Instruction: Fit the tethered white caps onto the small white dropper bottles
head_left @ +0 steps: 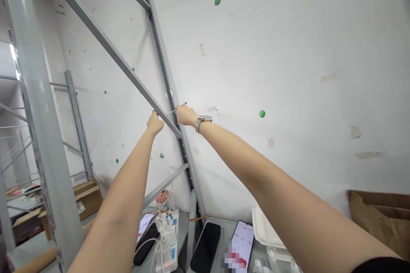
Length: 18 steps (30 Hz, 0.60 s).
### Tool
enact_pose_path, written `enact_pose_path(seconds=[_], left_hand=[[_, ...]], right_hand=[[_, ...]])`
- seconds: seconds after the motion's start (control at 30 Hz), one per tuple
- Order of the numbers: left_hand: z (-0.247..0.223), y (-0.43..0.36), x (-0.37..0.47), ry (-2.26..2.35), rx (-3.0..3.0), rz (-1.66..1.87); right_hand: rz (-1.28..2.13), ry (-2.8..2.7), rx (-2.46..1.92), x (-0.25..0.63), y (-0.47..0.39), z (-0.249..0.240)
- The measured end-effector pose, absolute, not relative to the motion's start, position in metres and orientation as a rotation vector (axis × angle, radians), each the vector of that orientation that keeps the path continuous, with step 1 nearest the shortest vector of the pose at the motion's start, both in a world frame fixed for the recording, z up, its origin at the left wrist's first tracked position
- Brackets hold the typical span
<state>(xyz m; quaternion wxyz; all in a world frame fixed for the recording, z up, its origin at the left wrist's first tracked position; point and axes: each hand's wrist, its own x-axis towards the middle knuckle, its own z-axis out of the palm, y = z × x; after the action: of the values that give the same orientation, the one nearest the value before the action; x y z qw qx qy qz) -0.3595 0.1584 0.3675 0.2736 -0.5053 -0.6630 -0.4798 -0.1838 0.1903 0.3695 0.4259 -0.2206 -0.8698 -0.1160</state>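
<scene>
While right hand (186,115) pinches white cable (171,112) running sideways, plug (184,103) points up-right; left hand (155,123): grip unclear.

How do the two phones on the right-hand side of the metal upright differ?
The dark phone has a black screen, while the lit phone shows a timer reading 00:22:16. The dark phone lies nearer the metal upright; the lit phone is nearer the white stack. Both lie screen up.
</scene>
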Motion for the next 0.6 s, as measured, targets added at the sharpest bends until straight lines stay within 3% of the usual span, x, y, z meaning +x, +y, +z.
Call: enact_pose_path(seconds=[0.37, 0.6], left_hand=[[0.357, 0.148, -0.356, -1.858, -1.313, -0.951], [0.357, 0.129, -0.336, -2.012, -1.358, -0.941]], right_hand=[[-0.102, -2.216, -0.396, -0.186, 0.194, 0.359], [0.236, -2.32, -0.394, -0.178, 0.186, 0.358]])
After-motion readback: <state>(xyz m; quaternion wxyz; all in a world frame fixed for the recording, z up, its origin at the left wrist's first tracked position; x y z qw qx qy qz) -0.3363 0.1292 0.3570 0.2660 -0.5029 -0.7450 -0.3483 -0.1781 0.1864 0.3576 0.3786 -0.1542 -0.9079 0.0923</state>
